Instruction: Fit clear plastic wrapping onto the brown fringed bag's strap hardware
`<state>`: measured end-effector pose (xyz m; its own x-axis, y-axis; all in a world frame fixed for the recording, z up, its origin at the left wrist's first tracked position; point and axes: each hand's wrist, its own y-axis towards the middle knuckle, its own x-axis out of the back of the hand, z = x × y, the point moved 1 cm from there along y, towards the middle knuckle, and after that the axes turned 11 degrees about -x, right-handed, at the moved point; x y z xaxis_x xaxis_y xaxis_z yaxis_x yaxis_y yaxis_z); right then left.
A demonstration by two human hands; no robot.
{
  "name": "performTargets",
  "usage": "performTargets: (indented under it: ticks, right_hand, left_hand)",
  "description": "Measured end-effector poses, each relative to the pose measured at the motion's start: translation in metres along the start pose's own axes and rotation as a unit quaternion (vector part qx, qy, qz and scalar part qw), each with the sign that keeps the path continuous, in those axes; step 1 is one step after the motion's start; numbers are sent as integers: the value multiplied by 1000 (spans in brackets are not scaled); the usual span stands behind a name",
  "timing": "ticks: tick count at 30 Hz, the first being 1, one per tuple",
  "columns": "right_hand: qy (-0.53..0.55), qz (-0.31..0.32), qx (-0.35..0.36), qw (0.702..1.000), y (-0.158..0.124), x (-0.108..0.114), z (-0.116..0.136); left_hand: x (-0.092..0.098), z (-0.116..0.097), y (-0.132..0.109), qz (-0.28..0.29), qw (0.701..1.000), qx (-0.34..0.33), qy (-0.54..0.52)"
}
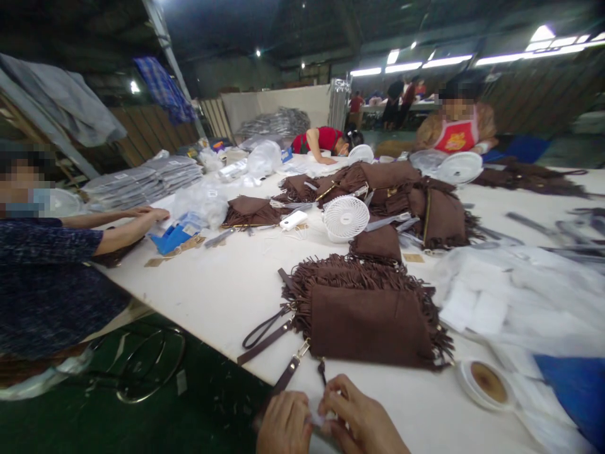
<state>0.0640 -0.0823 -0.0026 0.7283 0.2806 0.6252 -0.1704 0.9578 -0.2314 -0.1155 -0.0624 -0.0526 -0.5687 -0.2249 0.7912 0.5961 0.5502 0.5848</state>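
My left hand (283,424) and my right hand (362,421) meet at the near edge of the white table (222,296). Both are closed, pinching a small pale piece between the fingertips that I cannot make out. Just beyond them lies a brown suede fringed bag (373,325) on a stack of the same bags. Its wrist straps (269,334) trail toward the left, and a clasp strap (289,371) reaches down to my left hand.
A roll of tape (486,383) lies right of my hands, beside white wrapping sheets (510,296) and a blue bag (576,384). A small white fan (346,217) and more brown bags (401,189) fill the middle. A seated person's arm (127,227) reaches in from the left; others work farther back.
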Motion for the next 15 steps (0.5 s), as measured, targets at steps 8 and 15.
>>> performTargets:
  ticks: [8, 15]
  right_hand:
    - [-117, 0, -24, 993, -13, -5, -2]
    - [110, -47, -92, 989, -16, 3, -1]
  left_hand:
    - [14, 0, -6, 49, 998, -19, -39]
    - [1, -1, -15, -18, 999, -3, -50]
